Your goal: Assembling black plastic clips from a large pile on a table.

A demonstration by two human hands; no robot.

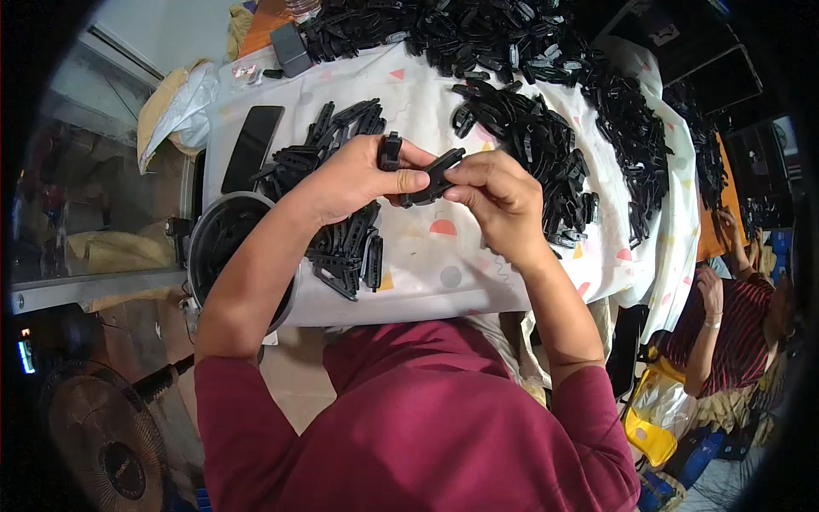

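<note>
Above the middle of the table, my left hand (363, 177) grips a slim black plastic part (433, 181) between thumb and fingers. The fingertips of my right hand (503, 198) pinch the same part from its right side. A second small black piece (390, 150) sits at the fingers of my left hand; how it is held is hard to make out. Beneath and beside my left forearm lies a loose pile of long black plastic pieces (348, 252). Right of my right hand spreads a heap of chunkier black parts (533, 136).
A black phone (253, 149) lies at the table's left, near a dark round tub (205, 282) partly covered by my left forearm. A grey box (292, 51) stands behind. Large black-part heaps (486, 34) fill the back. A fan (111, 444) is lower left; another person (725, 333) sits right.
</note>
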